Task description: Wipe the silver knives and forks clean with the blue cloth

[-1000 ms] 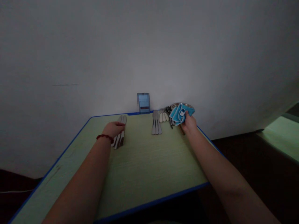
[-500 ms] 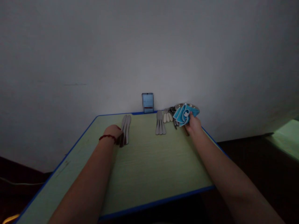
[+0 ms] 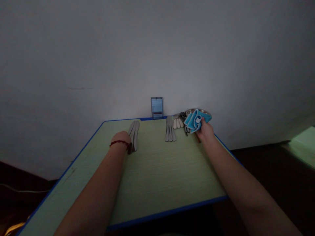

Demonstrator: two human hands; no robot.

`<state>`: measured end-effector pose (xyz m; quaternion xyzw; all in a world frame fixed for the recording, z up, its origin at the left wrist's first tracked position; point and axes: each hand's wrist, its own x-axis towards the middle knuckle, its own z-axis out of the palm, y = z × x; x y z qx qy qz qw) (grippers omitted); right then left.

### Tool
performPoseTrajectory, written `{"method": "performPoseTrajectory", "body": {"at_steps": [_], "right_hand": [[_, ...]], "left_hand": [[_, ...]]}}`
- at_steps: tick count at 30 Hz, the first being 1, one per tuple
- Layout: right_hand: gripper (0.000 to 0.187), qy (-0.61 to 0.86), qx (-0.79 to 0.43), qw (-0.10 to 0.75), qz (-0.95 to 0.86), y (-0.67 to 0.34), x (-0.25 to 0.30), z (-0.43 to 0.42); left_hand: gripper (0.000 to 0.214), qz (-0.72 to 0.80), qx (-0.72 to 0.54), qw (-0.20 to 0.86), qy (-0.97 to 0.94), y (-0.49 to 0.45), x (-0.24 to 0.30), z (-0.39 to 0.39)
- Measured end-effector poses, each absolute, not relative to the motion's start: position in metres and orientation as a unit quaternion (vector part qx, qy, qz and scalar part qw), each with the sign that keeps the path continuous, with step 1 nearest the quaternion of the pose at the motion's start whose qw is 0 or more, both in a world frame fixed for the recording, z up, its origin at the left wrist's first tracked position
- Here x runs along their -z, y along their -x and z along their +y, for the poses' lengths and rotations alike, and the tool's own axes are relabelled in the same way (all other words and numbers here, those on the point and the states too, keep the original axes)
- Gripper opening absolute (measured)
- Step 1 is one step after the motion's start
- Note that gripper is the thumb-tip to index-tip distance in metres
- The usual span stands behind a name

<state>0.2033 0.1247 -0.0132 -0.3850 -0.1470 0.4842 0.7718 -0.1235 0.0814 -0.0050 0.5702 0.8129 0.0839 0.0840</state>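
My left hand [image 3: 122,137] lies on the green table [image 3: 152,177] beside a small group of grey-handled knives [image 3: 134,134], its fingers curled at their lower ends; I cannot see whether it grips them. My right hand [image 3: 205,131] is closed on a crumpled blue cloth [image 3: 194,120] at the table's far right corner, in front of a metal bowl [image 3: 199,112]. A thin dark utensil handle [image 3: 197,137] shows under that hand.
More cutlery lies along the far edge: grey-handled pieces [image 3: 170,130], cream-handled ones [image 3: 177,123] and dark ones [image 3: 185,128]. A small blurred blue card [image 3: 157,108] leans on the white wall. Another green surface [image 3: 301,144] is at far right, dark floor between.
My left hand slid down toward the lower ends of the knives, uncovering their tips. The right hand kept the cloth by the bowl. The view shifted slightly left.
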Motion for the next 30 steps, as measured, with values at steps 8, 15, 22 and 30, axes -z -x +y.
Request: {"method": "performPoseTrajectory", "body": {"at_steps": [8, 15, 22, 30], "right_hand": [[0.01, 0.4, -0.485, 0.766, -0.136, -0.201, 0.0097, 0.1211], [0.008, 0.401, -0.484, 0.767, -0.126, -0.2003, 0.0079, 0.1198], [0.008, 0.392, -0.488, 0.77, -0.121, -0.2012, 0.0087, 0.1217], [0.007, 0.399, -0.483, 0.769, -0.126, -0.2039, 0.0114, 0.1249]], "left_hand": [[0.022, 0.824, 0.004, 0.055, -0.564, 0.1194, 0.0004, 0.0754], [0.025, 0.823, 0.023, 0.043, -0.566, 0.1165, -0.0009, 0.0733], [0.031, 0.83, 0.019, 0.033, -0.556, 0.1169, 0.0006, 0.0723], [0.033, 0.836, 0.011, 0.024, -0.549, 0.1174, 0.0037, 0.0739]]}}
